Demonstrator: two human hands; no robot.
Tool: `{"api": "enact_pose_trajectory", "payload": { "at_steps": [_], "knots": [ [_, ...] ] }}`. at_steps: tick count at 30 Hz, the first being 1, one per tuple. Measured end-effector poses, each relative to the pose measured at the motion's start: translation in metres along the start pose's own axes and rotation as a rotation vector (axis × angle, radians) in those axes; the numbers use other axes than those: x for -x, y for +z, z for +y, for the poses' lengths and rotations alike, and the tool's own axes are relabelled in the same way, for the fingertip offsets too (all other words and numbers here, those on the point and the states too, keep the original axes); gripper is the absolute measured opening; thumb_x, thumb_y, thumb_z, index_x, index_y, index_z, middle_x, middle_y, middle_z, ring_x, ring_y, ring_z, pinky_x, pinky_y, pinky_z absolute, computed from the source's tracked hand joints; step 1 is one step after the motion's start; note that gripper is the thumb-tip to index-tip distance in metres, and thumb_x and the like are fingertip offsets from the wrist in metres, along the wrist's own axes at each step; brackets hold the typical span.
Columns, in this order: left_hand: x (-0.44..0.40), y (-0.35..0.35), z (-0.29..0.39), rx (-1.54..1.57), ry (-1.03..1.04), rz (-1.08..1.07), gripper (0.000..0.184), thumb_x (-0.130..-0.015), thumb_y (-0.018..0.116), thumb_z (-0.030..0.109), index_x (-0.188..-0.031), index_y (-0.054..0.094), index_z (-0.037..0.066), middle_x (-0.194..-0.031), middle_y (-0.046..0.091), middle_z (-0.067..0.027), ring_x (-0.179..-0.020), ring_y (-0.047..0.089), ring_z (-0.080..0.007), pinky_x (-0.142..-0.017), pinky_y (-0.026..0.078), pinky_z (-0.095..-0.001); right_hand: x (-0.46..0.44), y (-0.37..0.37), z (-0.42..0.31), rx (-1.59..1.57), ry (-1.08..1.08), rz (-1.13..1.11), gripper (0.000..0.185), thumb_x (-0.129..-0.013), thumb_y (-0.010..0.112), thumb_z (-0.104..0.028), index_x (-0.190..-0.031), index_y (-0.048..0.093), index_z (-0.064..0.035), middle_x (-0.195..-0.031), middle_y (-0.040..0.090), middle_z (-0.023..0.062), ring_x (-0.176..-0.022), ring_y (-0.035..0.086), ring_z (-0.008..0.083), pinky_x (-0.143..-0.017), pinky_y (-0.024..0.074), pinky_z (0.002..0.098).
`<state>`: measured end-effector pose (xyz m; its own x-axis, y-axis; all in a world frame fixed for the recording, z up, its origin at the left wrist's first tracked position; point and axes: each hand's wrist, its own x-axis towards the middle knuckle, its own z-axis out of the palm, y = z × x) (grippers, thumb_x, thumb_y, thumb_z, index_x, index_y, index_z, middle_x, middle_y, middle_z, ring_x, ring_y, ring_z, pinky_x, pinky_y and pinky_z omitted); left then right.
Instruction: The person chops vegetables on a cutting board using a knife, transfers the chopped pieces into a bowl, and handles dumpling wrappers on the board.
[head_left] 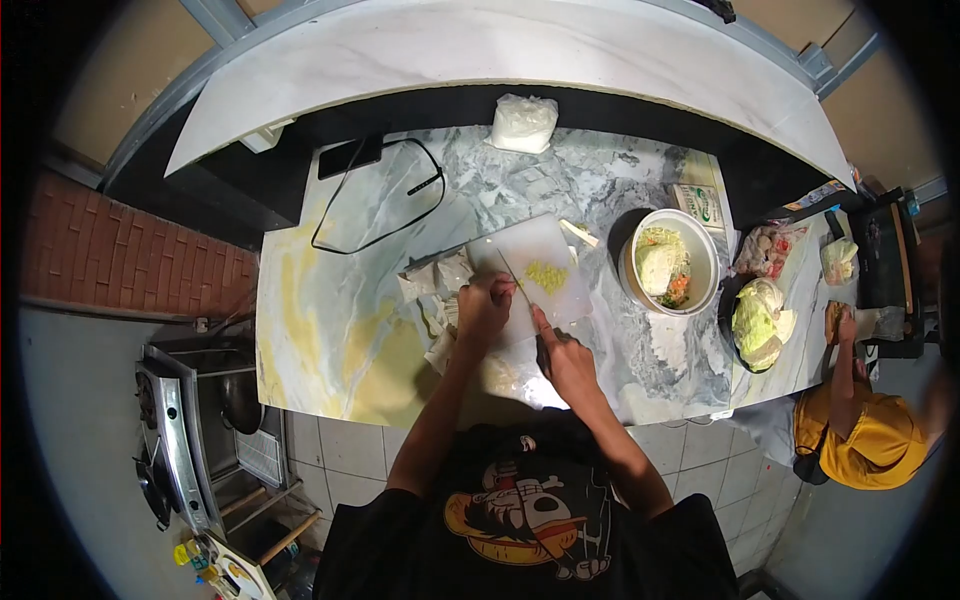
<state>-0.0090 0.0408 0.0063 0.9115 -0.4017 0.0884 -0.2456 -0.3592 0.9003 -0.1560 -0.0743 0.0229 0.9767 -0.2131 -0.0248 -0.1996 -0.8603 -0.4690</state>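
My right hand is wrapped round the handle of a knife, whose blade points up and left over the white cutting board. Close to the blade, my left hand has its fingers bent together at the board's left part; what they hold is too small to tell. Chopped pale green pieces lie on the board, right of the blade. White packets or wrappers and cut scraps are beside the board's left edge.
A white pot holds shredded vegetables. Cabbage sits in a dark bowl at the right, by a bagged item. A phone, a strap and a white bag lie behind. Another person stands at right.
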Motion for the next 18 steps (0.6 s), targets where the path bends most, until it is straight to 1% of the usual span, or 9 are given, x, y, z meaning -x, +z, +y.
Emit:
{"api": "enact_pose_trajectory", "payload": {
  "at_steps": [2,3,4,6,9,12,15,16,18],
  "knots": [
    [0.000,-0.001,0.002,-0.058,0.052,0.023,0.017,-0.079,0.069,0.000,-0.096,0.067,0.000,-0.080,0.073,-0.0119,-0.072,0.073,-0.0212,-0.067,0.057,-0.0304,0.010,-0.002,0.000,0.003,0.020,-0.007,0.074,-0.081,0.058,-0.003,-0.150,0.033,-0.0130,-0.074,0.063,0.0228,-0.064,0.063,0.0395,-0.060,0.0519,0.0487],
    [-0.001,-0.001,0.004,-0.055,0.055,0.026,0.017,-0.079,0.069,0.000,-0.096,0.067,0.000,-0.080,0.073,-0.0119,-0.072,0.073,-0.0212,-0.067,0.057,-0.0304,0.012,-0.003,0.000,0.002,0.035,-0.019,0.072,-0.081,0.058,-0.003,-0.149,0.034,-0.0112,-0.076,0.064,0.0207,-0.064,0.063,0.0383,-0.059,0.0521,0.0483],
    [-0.001,-0.001,0.004,-0.051,0.039,0.015,0.018,-0.079,0.070,0.000,-0.097,0.067,0.000,-0.081,0.073,-0.0120,-0.072,0.072,-0.0208,-0.067,0.057,-0.0300,0.012,-0.003,0.001,0.005,0.032,-0.019,0.072,-0.081,0.058,-0.003,-0.149,0.034,-0.0112,-0.076,0.064,0.0207,-0.064,0.063,0.0383,-0.059,0.0521,0.0483],
    [0.000,-0.001,0.002,-0.049,0.018,0.008,0.018,-0.079,0.070,0.000,-0.097,0.067,0.000,-0.081,0.073,-0.0122,-0.072,0.072,-0.0205,-0.066,0.057,-0.0296,0.013,-0.002,0.002,-0.087,0.033,0.005,0.070,-0.082,0.057,-0.003,-0.148,0.035,-0.0105,-0.075,0.062,0.0224,-0.064,0.063,0.0393,-0.060,0.0514,0.0486],
    [-0.001,0.001,-0.005,-0.031,0.052,0.017,0.021,-0.079,0.071,0.001,-0.100,0.068,0.000,-0.081,0.073,-0.0121,-0.071,0.072,-0.0201,-0.065,0.057,-0.0291,0.010,0.001,0.005,-0.148,0.020,0.016,0.071,-0.082,0.057,-0.002,-0.149,0.035,-0.0095,-0.074,0.061,0.0241,-0.064,0.062,0.0405,-0.060,0.0503,0.0492],
    [0.000,0.003,-0.008,-0.057,0.055,0.012,0.027,-0.079,0.071,0.000,-0.105,0.067,0.000,-0.082,0.073,-0.0122,-0.071,0.072,-0.0207,-0.066,0.057,-0.0293,0.008,0.001,0.006,-0.185,0.030,0.025,0.072,-0.081,0.057,-0.001,-0.149,0.033,-0.0083,-0.075,0.060,0.0251,-0.064,0.061,0.0416,-0.060,0.0495,0.0498],
    [0.001,0.003,-0.008,0.005,0.017,0.023,0.032,-0.079,0.072,-0.001,-0.110,0.066,0.000,-0.083,0.073,-0.0124,-0.072,0.072,-0.0211,-0.066,0.057,-0.0299,0.006,0.002,0.003,-0.242,0.021,0.064,0.073,-0.080,0.057,0.000,-0.149,0.032,-0.0073,-0.073,0.060,0.0256,-0.063,0.061,0.0423,-0.061,0.0494,0.0501],
    [0.000,0.003,-0.008,0.027,0.010,0.017,0.033,-0.079,0.072,-0.001,-0.111,0.066,0.000,-0.084,0.073,-0.0127,-0.073,0.072,-0.0211,-0.067,0.057,-0.0299,0.006,0.003,0.003,-0.243,0.022,0.063,0.073,-0.080,0.057,0.000,-0.149,0.032,-0.0073,-0.073,0.060,0.0256,-0.063,0.061,0.0423,-0.061,0.0494,0.0501],
    [0.001,0.003,-0.009,0.047,0.002,0.009,0.033,-0.079,0.072,-0.002,-0.111,0.065,0.000,-0.085,0.073,-0.0129,-0.074,0.072,-0.0211,-0.067,0.057,-0.0300,0.004,0.005,0.000,-0.256,0.037,0.057,0.072,-0.083,0.054,0.002,-0.150,0.033,-0.0142,-0.070,0.061,0.0249,-0.062,0.060,0.0428,-0.062,0.0487,0.0477]
  ]
}}
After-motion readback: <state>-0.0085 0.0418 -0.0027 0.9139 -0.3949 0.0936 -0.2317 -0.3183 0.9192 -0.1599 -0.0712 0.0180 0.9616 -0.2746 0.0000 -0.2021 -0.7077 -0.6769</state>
